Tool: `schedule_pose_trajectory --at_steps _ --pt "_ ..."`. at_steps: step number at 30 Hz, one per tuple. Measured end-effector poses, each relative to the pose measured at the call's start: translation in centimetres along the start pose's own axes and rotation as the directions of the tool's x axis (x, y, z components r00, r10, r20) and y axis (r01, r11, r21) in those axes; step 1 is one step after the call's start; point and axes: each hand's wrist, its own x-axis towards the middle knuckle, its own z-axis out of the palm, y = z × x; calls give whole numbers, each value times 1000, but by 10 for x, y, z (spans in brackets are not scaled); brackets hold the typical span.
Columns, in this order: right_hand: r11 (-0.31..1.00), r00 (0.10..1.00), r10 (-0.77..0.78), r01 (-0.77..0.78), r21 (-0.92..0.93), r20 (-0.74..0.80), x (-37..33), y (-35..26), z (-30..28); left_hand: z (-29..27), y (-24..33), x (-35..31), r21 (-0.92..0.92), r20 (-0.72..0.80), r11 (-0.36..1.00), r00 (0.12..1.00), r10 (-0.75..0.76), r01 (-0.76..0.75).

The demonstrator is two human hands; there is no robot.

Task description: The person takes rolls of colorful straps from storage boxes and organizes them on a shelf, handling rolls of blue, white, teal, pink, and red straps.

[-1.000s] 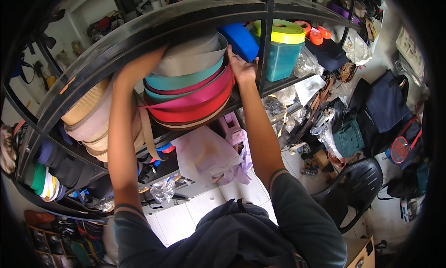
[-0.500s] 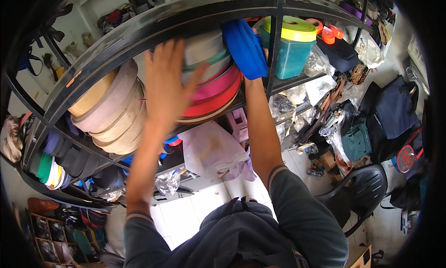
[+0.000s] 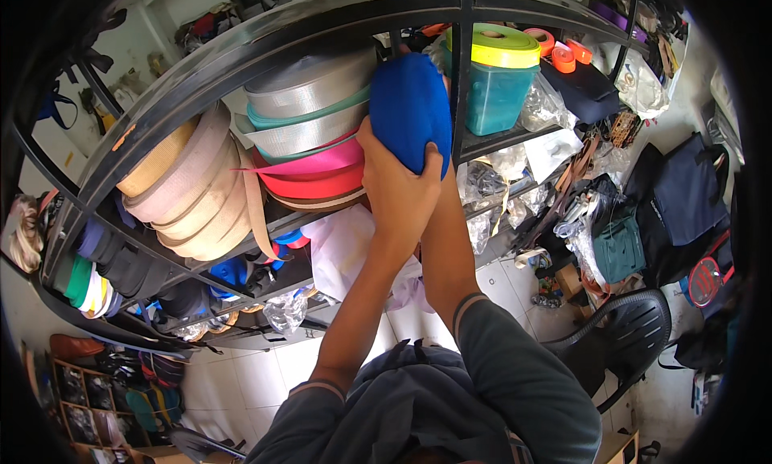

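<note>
Head view shows hands (image 3: 398,186) at a blue roll (image 3: 410,106), left clasping below, right behind, its grip hidden.

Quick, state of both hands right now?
Left hand: closed on the blue roll.
Right hand: mostly hidden behind the blue roll; its grip cannot be told.
</note>
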Motion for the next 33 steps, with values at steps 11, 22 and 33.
schedule_pose_trajectory --at_steps 11,22,33 --pt "964 969 -16 -50 -259 -248 -43 3 43 -42 13 -32 -105 -134 993 990 37 -51" --pt "606 945 88 -301 -736 -314 -135 -80 98 -89 44 1 -299 67 954 998 13 7" --pt "667 948 317 -216 -713 9 -152 -61 115 -37 45 30 -547 220 835 953 208 -56"
